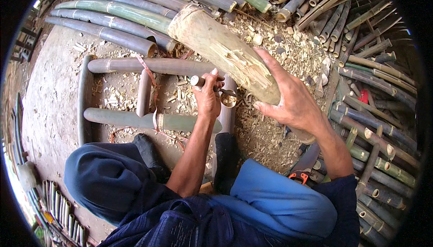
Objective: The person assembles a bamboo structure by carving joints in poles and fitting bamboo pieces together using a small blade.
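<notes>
My right hand (293, 98) lies spread on a thick pale bamboo log (216, 44) that slants from the upper middle down to the right, its surface chipped and splintered. My left hand (208, 95) is shut on a small metal-handled tool (197, 81), whose tip reaches a short hollow bamboo section (229, 99) just below the log. Both forearms come up from the lower edge, past my blue trousers (270, 197).
A frame of grey bamboo poles (149, 65) tied with strips lies on the ground under my feet. Long bamboo stems (135, 14) are stacked at the top, many cut pieces (379, 125) at right. Wood chips (279, 39) cover the ground. An orange-handled tool (298, 174) lies near my right knee.
</notes>
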Tool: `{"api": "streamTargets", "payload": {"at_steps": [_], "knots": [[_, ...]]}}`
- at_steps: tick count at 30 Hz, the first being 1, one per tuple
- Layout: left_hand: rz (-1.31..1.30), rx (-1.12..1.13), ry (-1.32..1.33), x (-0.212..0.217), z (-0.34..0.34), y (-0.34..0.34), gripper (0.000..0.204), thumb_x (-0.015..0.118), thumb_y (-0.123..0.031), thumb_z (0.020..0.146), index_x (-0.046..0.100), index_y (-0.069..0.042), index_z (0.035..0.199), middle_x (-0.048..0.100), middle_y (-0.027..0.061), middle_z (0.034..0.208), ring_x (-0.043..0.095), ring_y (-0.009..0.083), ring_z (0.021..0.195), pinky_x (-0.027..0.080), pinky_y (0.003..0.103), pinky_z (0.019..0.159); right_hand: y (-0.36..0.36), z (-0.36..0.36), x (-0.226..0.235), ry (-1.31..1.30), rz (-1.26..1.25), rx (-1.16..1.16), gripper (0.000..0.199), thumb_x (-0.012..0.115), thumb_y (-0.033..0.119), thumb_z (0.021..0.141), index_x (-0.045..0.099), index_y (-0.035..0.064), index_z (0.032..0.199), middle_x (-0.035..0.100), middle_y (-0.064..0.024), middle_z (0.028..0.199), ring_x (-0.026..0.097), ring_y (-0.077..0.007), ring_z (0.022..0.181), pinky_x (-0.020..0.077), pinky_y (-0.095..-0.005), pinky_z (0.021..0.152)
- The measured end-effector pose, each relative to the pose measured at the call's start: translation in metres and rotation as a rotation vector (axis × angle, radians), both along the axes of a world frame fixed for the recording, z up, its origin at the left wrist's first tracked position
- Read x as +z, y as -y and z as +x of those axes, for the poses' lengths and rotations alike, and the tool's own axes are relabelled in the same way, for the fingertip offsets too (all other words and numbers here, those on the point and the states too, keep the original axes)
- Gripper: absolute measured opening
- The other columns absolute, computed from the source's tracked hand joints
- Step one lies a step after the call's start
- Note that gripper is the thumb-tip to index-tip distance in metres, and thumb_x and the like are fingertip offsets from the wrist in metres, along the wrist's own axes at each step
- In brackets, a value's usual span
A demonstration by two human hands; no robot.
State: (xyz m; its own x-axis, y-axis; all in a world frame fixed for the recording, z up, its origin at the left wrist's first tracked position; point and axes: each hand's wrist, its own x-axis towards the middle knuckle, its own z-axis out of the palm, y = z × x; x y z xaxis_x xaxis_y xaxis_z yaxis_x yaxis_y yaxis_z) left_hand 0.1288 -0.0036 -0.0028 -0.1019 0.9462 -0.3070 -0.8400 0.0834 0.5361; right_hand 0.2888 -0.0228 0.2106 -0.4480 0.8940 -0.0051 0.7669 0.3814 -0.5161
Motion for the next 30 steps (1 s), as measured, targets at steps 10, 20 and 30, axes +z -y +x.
{"api": "streamTargets", "payload": {"at_steps": [10, 20, 30], "knots": [[-0.014, 0.028, 0.088, -0.017, 0.006, 0.026, 0.033, 0.073, -0.019, 0.095, 0.059, -0.003, 0.119, 0.066, 0.0073, 0.11, 0.064, 0.0156, 0.092, 0.055, 0.036, 0.084, -0.007, -0.019, -0.016, 0.208, 0.07, 0.218, 0.107, 0.085, 0.013, 0.076, 0.025, 0.0184, 0.164, 0.063, -0.0202, 0.109, 0.07, -0.03, 0.081, 0.0649, -0.043, 0.075], [0.002, -0.011, 0.065, -0.032, -0.001, 0.027, 0.058, 0.075, -0.027, 0.095, 0.047, -0.006, 0.142, 0.061, 0.0088, 0.135, 0.064, 0.0222, 0.119, 0.056, 0.037, 0.1, -0.013, -0.032, 0.023, 0.335, 0.005, 0.228, 0.113, 0.088, 0.02, 0.075, 0.021, 0.029, 0.165, 0.054, -0.0112, 0.093, 0.061, -0.0237, 0.068, 0.0609, -0.0357, 0.06], [0.097, -0.193, -0.039, -0.007, 0.011, 0.028, 0.045, 0.075, -0.021, 0.097, 0.056, -0.003, 0.135, 0.065, 0.0066, 0.127, 0.064, 0.0169, 0.114, 0.054, 0.032, 0.097, -0.001, -0.026, 0.039, 0.365, -0.012, 0.158, 0.108, 0.084, 0.018, 0.079, 0.02, 0.0287, 0.165, 0.055, -0.0152, 0.098, 0.063, -0.027, 0.07, 0.0618, -0.0423, 0.072]]}}
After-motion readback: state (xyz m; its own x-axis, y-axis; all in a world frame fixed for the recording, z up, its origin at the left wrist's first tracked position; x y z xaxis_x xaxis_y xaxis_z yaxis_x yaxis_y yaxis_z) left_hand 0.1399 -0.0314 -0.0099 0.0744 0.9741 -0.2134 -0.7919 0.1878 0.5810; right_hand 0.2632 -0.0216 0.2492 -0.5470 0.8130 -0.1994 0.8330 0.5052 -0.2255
